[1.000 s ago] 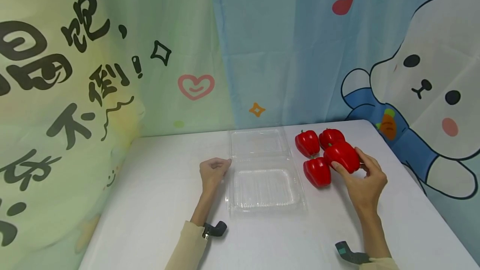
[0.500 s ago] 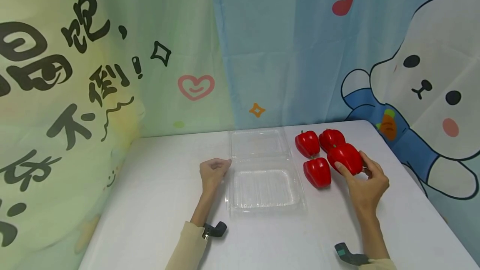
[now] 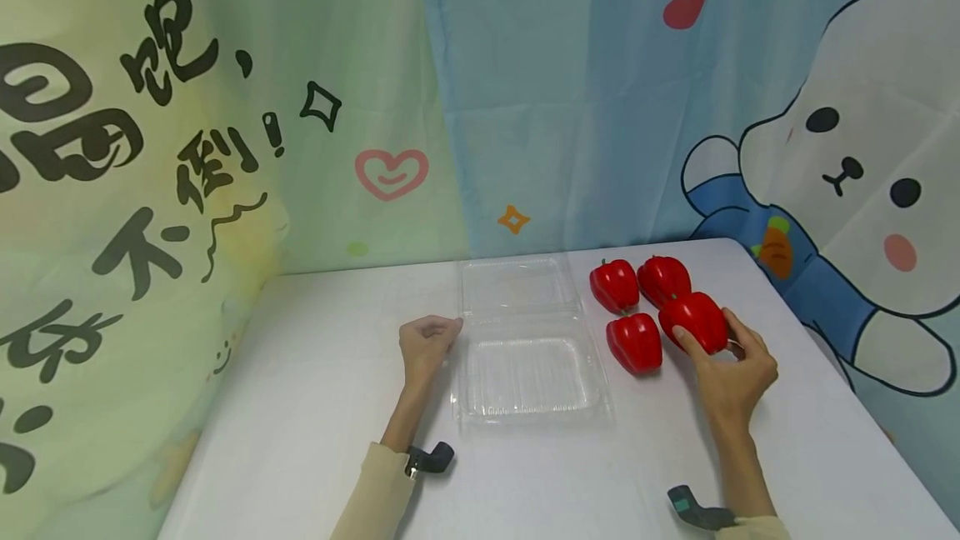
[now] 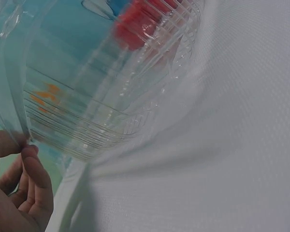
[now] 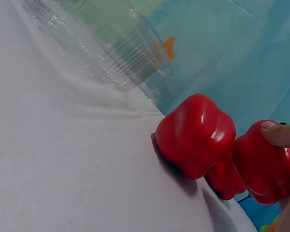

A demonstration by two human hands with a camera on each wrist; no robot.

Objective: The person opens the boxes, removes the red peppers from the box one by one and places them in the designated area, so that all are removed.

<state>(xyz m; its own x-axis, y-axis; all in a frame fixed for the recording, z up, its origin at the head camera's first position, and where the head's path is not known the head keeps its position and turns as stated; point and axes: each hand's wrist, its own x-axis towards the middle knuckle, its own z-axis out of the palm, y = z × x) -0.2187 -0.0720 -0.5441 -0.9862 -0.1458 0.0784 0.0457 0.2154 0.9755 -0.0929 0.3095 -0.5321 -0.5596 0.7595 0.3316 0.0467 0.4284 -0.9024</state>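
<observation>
My left hand (image 3: 429, 346) pinches the left rim of a clear plastic clamshell container (image 3: 534, 377), near its hinge. The container lies unfolded, with its lid (image 3: 517, 286) flat at the back; in the left wrist view thumb and forefinger (image 4: 33, 153) meet at the rim. On the right, my right hand (image 3: 733, 375) grips a red bell pepper (image 3: 697, 322) between thumb and fingers. In the right wrist view that pepper (image 5: 265, 164) appears off the table, the far fingers mostly hidden behind it. Beside it are three more red bell peppers, the nearest (image 3: 634, 345) left of my hand.
Two of the other peppers, one at the left (image 3: 614, 286) and one at the right (image 3: 663, 279), stand towards the back of the white table (image 3: 315, 407). A printed curtain (image 3: 517, 90) hangs right behind the table's back edge.
My right hand has moved the gripped pepper slightly right and towards me, a little away from the other peppers. My left hand and the container have stayed in place.
</observation>
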